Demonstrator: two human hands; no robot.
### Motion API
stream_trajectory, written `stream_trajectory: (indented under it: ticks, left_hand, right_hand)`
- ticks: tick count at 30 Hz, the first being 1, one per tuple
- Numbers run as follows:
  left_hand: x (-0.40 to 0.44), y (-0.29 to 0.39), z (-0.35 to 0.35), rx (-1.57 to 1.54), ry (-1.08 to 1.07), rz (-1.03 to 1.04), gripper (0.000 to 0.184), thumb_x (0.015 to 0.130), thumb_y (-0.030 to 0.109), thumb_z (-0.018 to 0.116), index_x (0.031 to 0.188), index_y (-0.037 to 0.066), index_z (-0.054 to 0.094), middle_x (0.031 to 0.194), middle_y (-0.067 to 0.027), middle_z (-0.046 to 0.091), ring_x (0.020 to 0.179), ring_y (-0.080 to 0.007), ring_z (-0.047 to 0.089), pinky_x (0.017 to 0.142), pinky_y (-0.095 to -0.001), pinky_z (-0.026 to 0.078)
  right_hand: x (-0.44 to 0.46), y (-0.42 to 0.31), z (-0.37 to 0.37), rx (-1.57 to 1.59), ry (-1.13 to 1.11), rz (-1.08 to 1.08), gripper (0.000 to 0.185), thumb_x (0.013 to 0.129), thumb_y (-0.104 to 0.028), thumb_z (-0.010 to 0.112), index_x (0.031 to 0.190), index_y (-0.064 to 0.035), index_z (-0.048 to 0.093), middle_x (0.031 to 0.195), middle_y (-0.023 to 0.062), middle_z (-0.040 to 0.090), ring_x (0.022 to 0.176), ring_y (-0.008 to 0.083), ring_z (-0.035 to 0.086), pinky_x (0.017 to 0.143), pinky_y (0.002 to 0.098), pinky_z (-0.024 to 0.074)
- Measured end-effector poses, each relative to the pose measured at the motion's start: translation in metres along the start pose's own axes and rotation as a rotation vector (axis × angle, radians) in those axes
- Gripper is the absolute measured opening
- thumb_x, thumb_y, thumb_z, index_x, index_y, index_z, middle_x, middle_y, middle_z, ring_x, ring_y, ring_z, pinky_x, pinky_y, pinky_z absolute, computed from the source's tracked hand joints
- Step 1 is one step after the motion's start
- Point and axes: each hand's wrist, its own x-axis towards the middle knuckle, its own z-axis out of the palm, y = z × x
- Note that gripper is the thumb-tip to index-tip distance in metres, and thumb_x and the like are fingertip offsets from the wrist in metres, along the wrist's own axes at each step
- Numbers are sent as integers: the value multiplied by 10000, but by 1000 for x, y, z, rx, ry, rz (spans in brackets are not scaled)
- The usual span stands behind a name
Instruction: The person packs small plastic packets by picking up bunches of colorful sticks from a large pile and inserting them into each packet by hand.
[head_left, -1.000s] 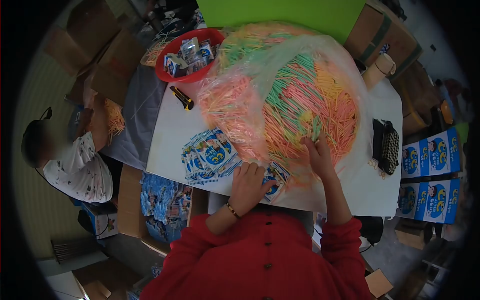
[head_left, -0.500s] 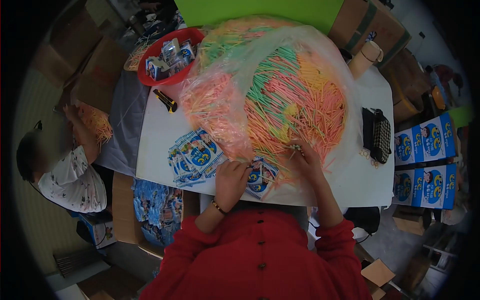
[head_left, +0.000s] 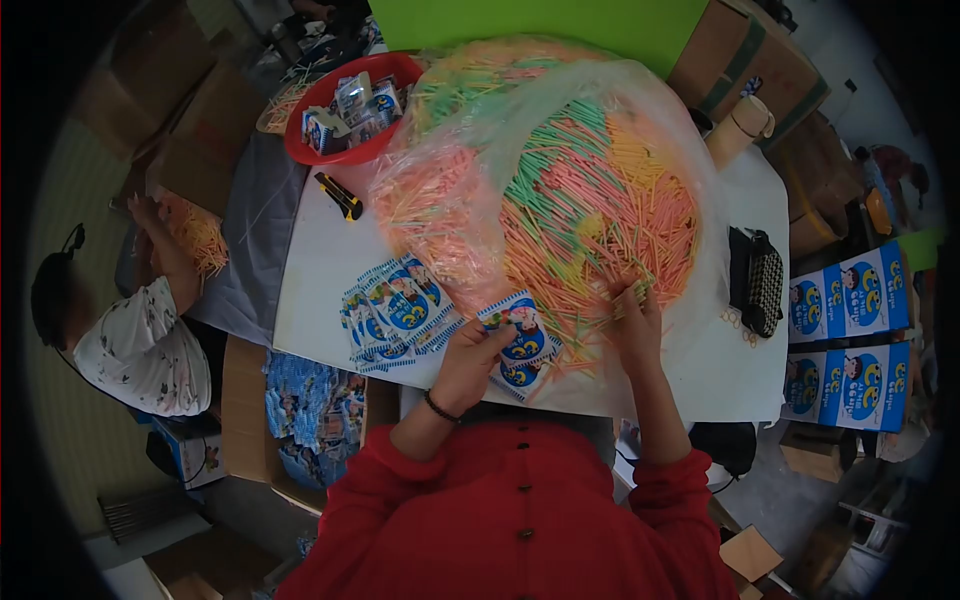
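My left hand (head_left: 466,362) pinches a blue-and-white printed packet (head_left: 513,316) by its left side, lifted at the front of the table. Another such packet (head_left: 520,374) lies just beneath it. My right hand (head_left: 636,328) is closed at the front of a heap of thin coloured sticks (head_left: 565,185), with the ends of a small bunch showing at its fingertips. The heap of pink, green, yellow and orange sticks spills from a large clear plastic bag (head_left: 478,160). Left of my left hand lie several overlapping flat packets (head_left: 400,305).
A red basin (head_left: 350,152) of packets and a yellow-black box cutter (head_left: 338,196) are at the left. A checkered pouch (head_left: 764,285) and a beige bottle (head_left: 738,130) stand right. Below the left edge is a carton of packets (head_left: 312,410). Another person (head_left: 145,340) sits far left.
My left hand has picked up a packet and raised it off the table. My right hand has moved a little to the right, along the front of the stick heap.
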Motion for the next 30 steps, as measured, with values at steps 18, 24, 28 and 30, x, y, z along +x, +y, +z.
stream_trajectory:
  ticks: [18, 24, 28, 30]
  left_hand:
    - [5, -17, 8, 492, -151, 127, 211, 902, 5, 597, 1100, -17, 665, 958, -18, 685, 853, -43, 593, 746, -189, 482]
    - [1, -15, 17, 474, -181, 234, 233, 917, 8, 574, 1138, -19, 643, 979, -22, 680, 876, -56, 593, 752, -200, 483]
    - [-3, -14, 23, 301, -118, 198, 253, 906, -30, 553, 1146, -25, 634, 1042, -31, 668, 942, -80, 600, 834, -223, 483]
    - [1, -19, 7, 490, -231, 85, 258, 905, -32, 551, 1148, -22, 634, 1047, -30, 668, 952, -82, 598, 840, -226, 482]
  right_hand:
    - [-66, -30, 51, 99, -635, -201, 152, 1006, -201, 449, 1057, -61, 482, 1084, 126, 631, 1173, 268, 544, 992, 417, 408]
    - [-63, -12, 54, -252, -723, -312, 180, 986, -247, 500, 1069, -87, 497, 1133, 136, 634, 1306, 275, 423, 1092, 432, 277]
    - [-60, -1, 44, -588, -684, -327, 158, 1000, -202, 461, 1076, -66, 490, 1152, 146, 621, 1259, 255, 469, 1036, 401, 369]
    - [-60, 1, 42, -383, -671, -162, 150, 1005, -184, 445, 1078, -61, 488, 1158, 148, 617, 1242, 246, 485, 1012, 388, 401]
